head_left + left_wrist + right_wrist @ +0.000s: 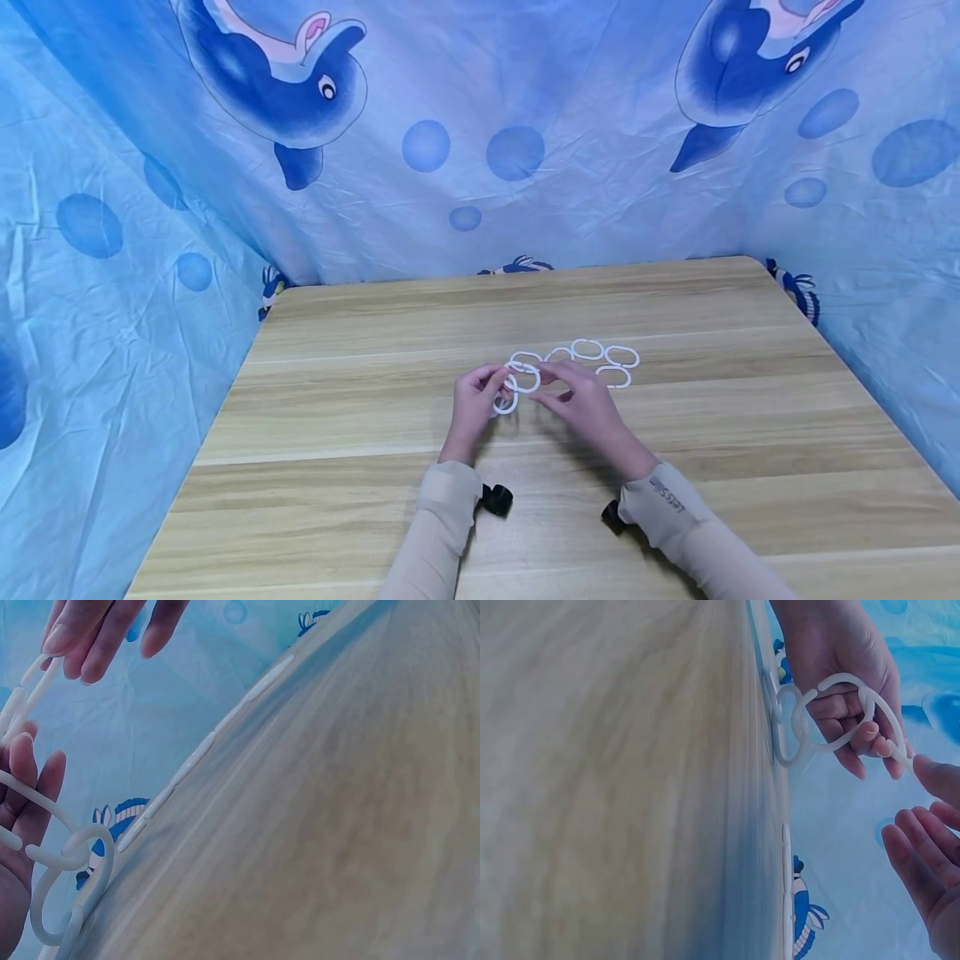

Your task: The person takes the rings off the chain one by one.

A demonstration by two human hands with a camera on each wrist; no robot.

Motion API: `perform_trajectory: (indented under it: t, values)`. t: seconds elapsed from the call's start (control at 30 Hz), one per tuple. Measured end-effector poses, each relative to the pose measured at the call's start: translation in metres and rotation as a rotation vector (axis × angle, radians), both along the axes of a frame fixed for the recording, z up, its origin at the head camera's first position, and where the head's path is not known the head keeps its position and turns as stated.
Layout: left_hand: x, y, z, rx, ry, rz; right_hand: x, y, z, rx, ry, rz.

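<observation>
White plastic C-shaped links [527,379] hang joined together between the two hands, above the wooden table. My left hand [476,403] holds the linked piece with its fingertips; in the left wrist view a lower link [105,855] dangles beside its palm. From the right, my right hand [587,404] pinches the edge of the uppermost link with its fingertips, its other fingers spread apart. In the right wrist view the joined links [840,712] pass in front of the left palm, while the right fingers [922,840] show at the right edge.
Several more white links [621,357] lie flat on the wooden tabletop [337,483] behind and to the right of the hands. A blue curtain [465,100] with printed dolphins stands along the table's back and sides.
</observation>
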State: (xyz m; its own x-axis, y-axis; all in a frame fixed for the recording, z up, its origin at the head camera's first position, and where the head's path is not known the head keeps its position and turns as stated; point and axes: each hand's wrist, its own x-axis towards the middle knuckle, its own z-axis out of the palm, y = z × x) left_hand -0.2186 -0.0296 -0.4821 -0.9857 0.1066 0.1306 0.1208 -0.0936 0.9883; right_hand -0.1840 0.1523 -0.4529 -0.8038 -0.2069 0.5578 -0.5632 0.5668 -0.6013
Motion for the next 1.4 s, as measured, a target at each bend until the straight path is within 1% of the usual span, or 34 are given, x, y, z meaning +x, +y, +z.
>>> perform_trajectory:
  t: [0.37,0.6,0.77,0.97,1.13,1.23,1.33,1.4]
  values:
    - [0.001,0.004,-0.003,0.029,0.048,0.006,0.000,-0.002,0.001,0.014,0.034,-0.016]
    - [0.002,0.006,-0.002,0.044,0.002,0.009,0.000,-0.004,0.002,0.059,0.084,-0.033]
    - [0.002,0.007,-0.001,0.044,-0.001,0.001,-0.001,-0.003,0.001,0.091,0.134,-0.031]
    - [0.003,0.007,-0.001,0.055,0.012,-0.041,0.000,0.001,0.002,0.126,0.168,-0.031]
    - [0.005,0.006,0.000,0.039,-0.014,-0.083,-0.002,0.004,0.002,0.139,0.212,-0.025]
    - [0.005,0.006,0.001,0.046,-0.014,-0.106,-0.002,0.005,0.004,0.143,0.230,-0.028]
    - [0.006,0.006,0.002,0.056,-0.002,-0.128,-0.002,0.007,0.006,0.145,0.237,-0.042]
    - [0.007,0.006,0.003,0.071,0.006,-0.156,-0.003,0.007,0.007,0.140,0.231,-0.048]
